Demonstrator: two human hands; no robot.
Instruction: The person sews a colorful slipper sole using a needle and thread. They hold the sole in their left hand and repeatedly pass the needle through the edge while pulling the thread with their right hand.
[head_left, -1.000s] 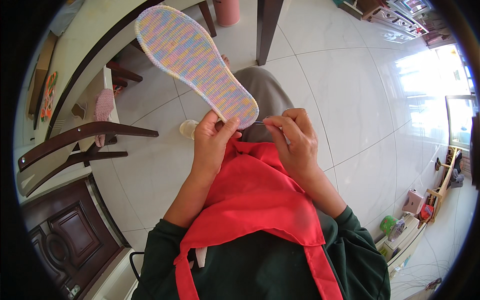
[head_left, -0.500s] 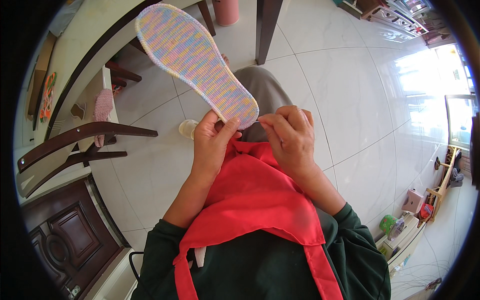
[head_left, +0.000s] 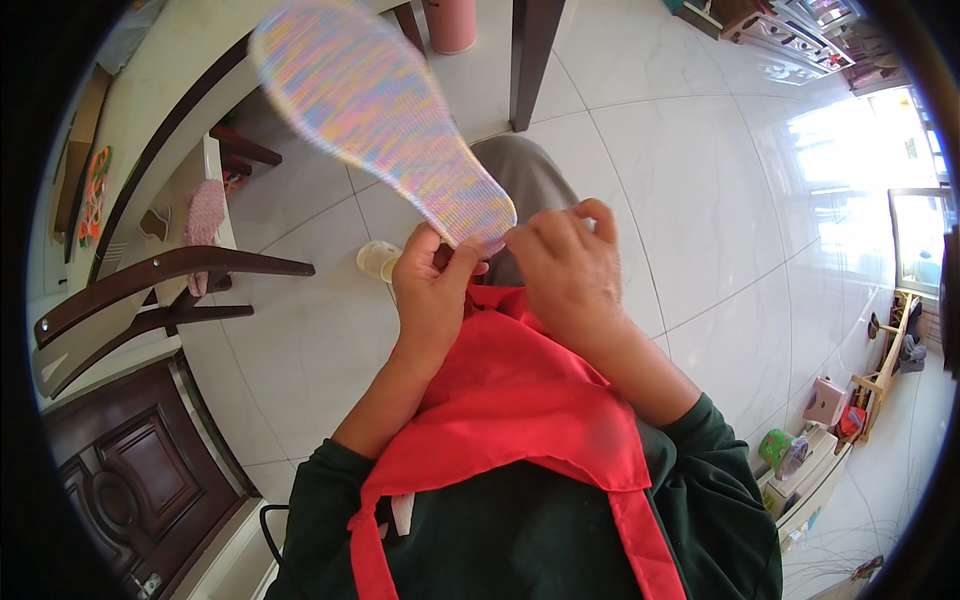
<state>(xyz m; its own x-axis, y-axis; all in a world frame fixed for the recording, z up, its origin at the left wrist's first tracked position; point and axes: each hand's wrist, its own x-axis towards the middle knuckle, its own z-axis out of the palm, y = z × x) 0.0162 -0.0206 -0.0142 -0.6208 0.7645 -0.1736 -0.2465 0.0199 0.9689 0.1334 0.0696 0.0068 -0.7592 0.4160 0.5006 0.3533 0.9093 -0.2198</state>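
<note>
A multicoloured knitted insole (head_left: pixel 385 120), pastel pink, yellow and blue, extends up and away to the left, its wide far end blurred. My left hand (head_left: pixel 432 290) pinches its narrow near end, thumb on top and fingers beneath. At the right edge of that same end is my right hand (head_left: pixel 570 260), its thumb and forefinger closed together against the rim. Whatever those fingertips pinch is too small or hidden to make out. Below both hands lies a red apron (head_left: pixel 510 400) over my dark green top.
A dark wooden chair (head_left: pixel 180 262) stands at the left, near a table (head_left: pixel 200 60) with a dark edge. A table leg (head_left: pixel 535 65) and a pink cylinder (head_left: pixel 450 25) are ahead. On the tiled floor sits a pale cup-like object (head_left: pixel 377 260). A brown door (head_left: pixel 145 480) is lower left.
The insole's far end has swung up and left. My right hand has moved left, closer to the insole's near edge; my left hand has shifted slightly right.
</note>
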